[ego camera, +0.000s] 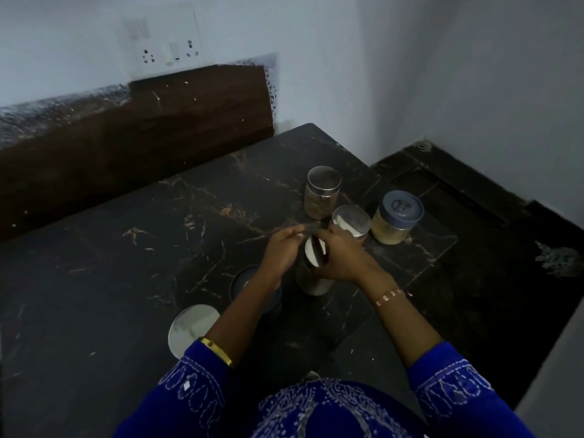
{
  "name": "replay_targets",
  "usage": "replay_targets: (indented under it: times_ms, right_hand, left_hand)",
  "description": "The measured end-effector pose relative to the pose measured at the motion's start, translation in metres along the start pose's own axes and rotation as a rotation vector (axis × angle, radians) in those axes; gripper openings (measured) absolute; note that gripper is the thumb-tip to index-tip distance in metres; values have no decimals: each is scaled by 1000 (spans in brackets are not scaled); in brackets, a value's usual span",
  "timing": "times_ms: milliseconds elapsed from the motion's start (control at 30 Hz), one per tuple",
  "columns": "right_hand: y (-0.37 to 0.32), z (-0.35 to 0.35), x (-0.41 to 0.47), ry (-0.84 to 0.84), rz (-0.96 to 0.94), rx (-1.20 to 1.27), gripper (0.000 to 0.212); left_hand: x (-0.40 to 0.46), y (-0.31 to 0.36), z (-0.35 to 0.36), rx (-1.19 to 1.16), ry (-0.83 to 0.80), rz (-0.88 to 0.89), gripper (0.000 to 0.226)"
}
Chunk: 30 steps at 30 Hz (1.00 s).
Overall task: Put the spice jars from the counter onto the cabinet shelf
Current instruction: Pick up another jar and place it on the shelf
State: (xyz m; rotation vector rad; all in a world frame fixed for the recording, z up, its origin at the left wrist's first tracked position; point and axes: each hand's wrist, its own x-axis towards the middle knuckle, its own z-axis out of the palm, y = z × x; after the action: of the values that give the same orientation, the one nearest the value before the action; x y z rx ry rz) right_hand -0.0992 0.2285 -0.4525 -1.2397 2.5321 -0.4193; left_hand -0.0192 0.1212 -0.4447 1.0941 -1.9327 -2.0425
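Several spice jars stand on a black marble counter (132, 279). My right hand (343, 256) grips a steel-lidded jar (313, 279) at its top, tilted. My left hand (284, 248) pinches a thin dark thing at that jar's lid; what it is stays unclear. Behind stand a steel-lidded jar (323, 192), another steel-lidded jar (352, 221) and a blue-lidded jar of pale powder (396, 221). Under my left forearm sit a blue-lidded jar (245, 281) and a steel-lidded jar (191, 327), both partly hidden. No cabinet shelf is in view.
A brown wooden backsplash (142, 128) runs along the far wall below a white socket plate (164, 49). The counter ends at the right; beyond its edge lies a lower dark floor (474, 232) against a white wall.
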Motion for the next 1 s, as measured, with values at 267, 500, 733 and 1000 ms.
replay_targets:
  times_ms: [267, 500, 733, 1000]
  right_hand:
    - [-33, -61, 31, 239, -122, 299, 72]
    - [-82, -92, 51, 455, -106, 517, 61]
    - [-100, -112, 53, 211, -238, 940, 20]
    - [-112, -91, 41, -26, -301, 1056, 23]
  left_hand:
    - [-6, 21, -31, -42, 112, 317, 26]
    - [-19, 27, -44, 161, 245, 695, 78]
    - [-27, 45, -68, 141, 492, 716, 87]
    - [-45, 69, -102, -763, 76, 542, 51]
